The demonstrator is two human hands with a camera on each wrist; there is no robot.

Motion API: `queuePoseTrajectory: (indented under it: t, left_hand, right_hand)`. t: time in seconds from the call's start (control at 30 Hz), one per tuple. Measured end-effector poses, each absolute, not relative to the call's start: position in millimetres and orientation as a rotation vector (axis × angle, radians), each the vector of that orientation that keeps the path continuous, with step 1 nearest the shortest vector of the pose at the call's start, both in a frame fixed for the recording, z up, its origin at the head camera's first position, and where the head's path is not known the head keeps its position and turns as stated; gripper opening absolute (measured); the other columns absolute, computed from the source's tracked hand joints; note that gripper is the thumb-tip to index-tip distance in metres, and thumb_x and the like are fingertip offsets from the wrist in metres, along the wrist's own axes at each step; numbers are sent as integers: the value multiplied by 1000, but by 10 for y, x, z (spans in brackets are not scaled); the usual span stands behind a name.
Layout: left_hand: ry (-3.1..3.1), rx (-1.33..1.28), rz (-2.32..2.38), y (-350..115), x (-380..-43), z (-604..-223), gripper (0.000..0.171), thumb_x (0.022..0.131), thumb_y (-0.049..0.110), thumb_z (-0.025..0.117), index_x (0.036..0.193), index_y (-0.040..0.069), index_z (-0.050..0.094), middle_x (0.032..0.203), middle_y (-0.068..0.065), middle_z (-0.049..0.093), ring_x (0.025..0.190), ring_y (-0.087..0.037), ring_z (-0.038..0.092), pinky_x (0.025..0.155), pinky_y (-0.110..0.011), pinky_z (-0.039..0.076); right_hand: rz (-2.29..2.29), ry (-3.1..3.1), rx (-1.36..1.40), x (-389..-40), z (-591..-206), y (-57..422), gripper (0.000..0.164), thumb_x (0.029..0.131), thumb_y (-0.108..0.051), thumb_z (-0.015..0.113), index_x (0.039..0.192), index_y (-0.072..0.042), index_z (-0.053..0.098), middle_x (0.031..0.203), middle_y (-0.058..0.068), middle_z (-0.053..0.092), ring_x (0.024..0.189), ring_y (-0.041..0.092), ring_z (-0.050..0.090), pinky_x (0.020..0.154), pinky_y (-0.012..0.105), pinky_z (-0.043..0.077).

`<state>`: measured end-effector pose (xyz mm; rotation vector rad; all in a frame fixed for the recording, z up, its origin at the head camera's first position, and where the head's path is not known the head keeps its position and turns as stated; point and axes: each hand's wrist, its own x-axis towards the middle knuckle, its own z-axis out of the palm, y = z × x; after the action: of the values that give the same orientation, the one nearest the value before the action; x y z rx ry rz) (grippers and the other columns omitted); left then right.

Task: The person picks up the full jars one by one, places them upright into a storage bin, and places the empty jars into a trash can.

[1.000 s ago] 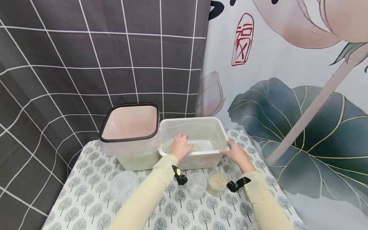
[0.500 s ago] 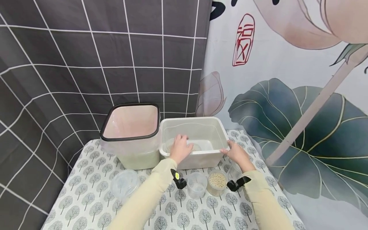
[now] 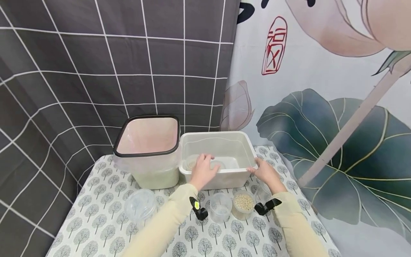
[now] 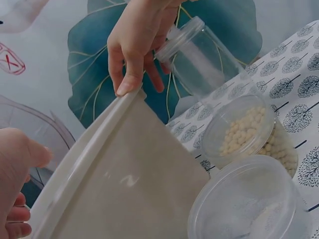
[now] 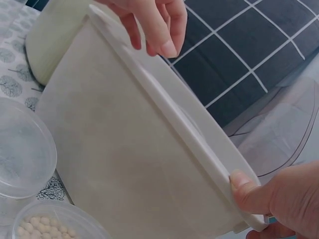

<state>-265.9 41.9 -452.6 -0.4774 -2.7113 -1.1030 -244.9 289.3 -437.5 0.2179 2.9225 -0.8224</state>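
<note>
A pale grey-white plastic tub (image 3: 224,179) stands on the table. My right hand (image 3: 267,174) grips its front right corner, thumb over the rim (image 5: 219,181) and fingers underneath at the outside. My left hand (image 3: 203,172) hovers over the tub's front left, fingers bent loosely downward and thumb apart, holding nothing in the right wrist view. Inside the tub, round translucent pieces (image 3: 191,162) lie near this hand, partly hidden by it. Before the tub stand a clear plastic jar (image 3: 220,207), a jar of pale round beans (image 3: 243,204) and another clear jar (image 3: 262,192).
A tall pink and green bin (image 3: 155,178) with a black rim stands against the tub's left side. At the front left lies a clear round plastic container (image 3: 141,205). The tree-print tablecloth (image 3: 93,221) ends near a dark grid curtain (image 3: 160,89) and a lotus-print curtain.
My left hand has risen slightly and shifted right, its fingers loosening, and more of the round translucent piece inside the tub shows. My right hand keeps its grip on the corner.
</note>
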Motion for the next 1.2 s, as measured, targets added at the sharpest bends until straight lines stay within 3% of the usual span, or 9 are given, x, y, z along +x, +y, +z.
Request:
queuePoseTrajectory:
  t: [0.63, 1.2]
  left_hand:
    - [-2567, -729, -1169, 584, -2296, -4605, 37, 88, 28, 62, 117, 5, 57, 124, -11, 49, 118, -23, 45, 102, -36, 36]
    - [-2619, -886, -918, 753, -2097, -4769, 39, 91, 33, 57, 120, 7, 55, 130, -8, 47, 120, -20, 44, 98, -34, 42]
  right_hand:
    - [-869, 2928, 206, -2437, -4413, 2945, 77, 88, -40, 60, 143, 4, 27, 135, 31, 40, 119, 48, 41, 91, 63, 37]
    - [-837, 2959, 205, -2469, -4421, 2927, 77, 88, -41, 61, 142, 3, 28, 133, 30, 42, 116, 48, 44, 90, 64, 37]
